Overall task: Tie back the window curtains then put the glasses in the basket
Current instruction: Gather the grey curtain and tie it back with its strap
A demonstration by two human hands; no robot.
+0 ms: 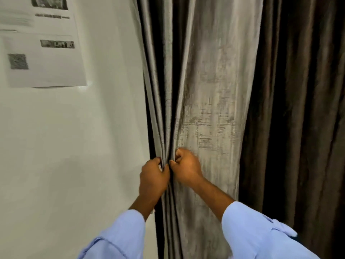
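Your left hand (154, 176) and right hand (184, 168) were both clenched on folds of the curtain (209, 90), which hung straight before you. It seemed heavy, soft and a little slippery (gather many folds together, at this height).

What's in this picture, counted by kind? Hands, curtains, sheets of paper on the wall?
Hands: 2, the left hand and right hand, both gripping folds of the grey curtain
Curtains: 2, the grey curtain and a dark brown curtain
Paper sheets on the wall: 2, upper and lower
Total: 6
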